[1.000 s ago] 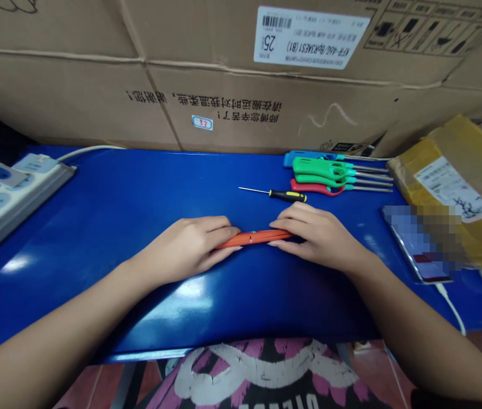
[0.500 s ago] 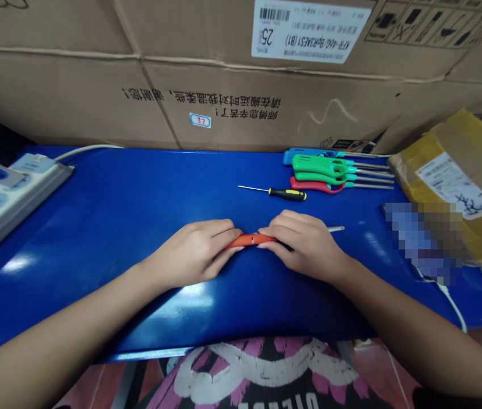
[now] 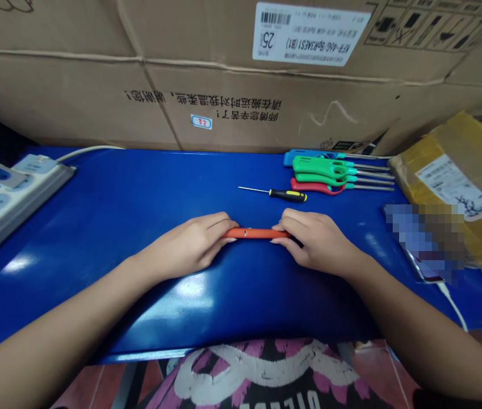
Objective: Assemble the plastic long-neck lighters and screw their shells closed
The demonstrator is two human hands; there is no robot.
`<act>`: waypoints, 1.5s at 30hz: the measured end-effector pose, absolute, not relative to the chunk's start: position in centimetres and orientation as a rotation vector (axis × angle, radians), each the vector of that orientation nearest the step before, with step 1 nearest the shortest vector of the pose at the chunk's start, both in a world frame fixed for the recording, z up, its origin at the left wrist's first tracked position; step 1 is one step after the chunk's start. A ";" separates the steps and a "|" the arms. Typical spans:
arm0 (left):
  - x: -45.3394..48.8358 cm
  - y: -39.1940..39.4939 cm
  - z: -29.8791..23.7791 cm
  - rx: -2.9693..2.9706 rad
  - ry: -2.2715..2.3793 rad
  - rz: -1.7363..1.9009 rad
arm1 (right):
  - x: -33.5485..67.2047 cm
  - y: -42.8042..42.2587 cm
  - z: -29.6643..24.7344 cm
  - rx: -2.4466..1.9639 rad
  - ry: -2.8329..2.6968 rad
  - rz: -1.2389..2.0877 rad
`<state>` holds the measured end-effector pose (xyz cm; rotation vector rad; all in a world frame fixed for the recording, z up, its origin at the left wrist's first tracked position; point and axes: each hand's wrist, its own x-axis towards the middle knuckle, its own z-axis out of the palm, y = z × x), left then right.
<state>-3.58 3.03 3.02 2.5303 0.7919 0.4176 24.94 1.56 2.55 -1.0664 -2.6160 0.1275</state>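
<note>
An orange stick lighter [image 3: 260,233] is held level above the blue table, its edge turned towards me. My left hand [image 3: 196,241] pinches its left end between thumb and fingers. Round the right part, my right hand [image 3: 315,238] is closed in the same way, and it hides the metal nozzle. A strip of the orange body shows between the two hands, with a small slot in it. Behind the hands lies a screwdriver [image 3: 287,195] with a black and yellow handle. A group of lighters lies beyond it: a blue one [image 3: 309,157], green ones [image 3: 319,166] and a red one [image 3: 309,185].
A large cardboard box [image 3: 223,85] walls off the back of the blue table [image 3: 181,182]. On the left is a white power strip [image 3: 32,184]. To the right are a phone [image 3: 423,238] with a white cable and a yellow-taped parcel [image 3: 449,142].
My hands have moved apart along the orange lighter, so more of its body shows. The metal nozzle that stuck out beyond my right hand is now hidden.
</note>
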 end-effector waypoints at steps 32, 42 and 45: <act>-1.6 0.9 2.5 2.297 0.734 1.106 | 22.9 0.1 2.4 -0.867 -2.492 0.007; -2.0 1.8 2.8 2.145 0.894 1.084 | 24.8 1.2 3.1 -0.992 -2.603 0.071; -2.3 2.2 2.8 2.121 0.923 1.085 | 25.6 1.5 3.3 -0.999 -2.601 0.056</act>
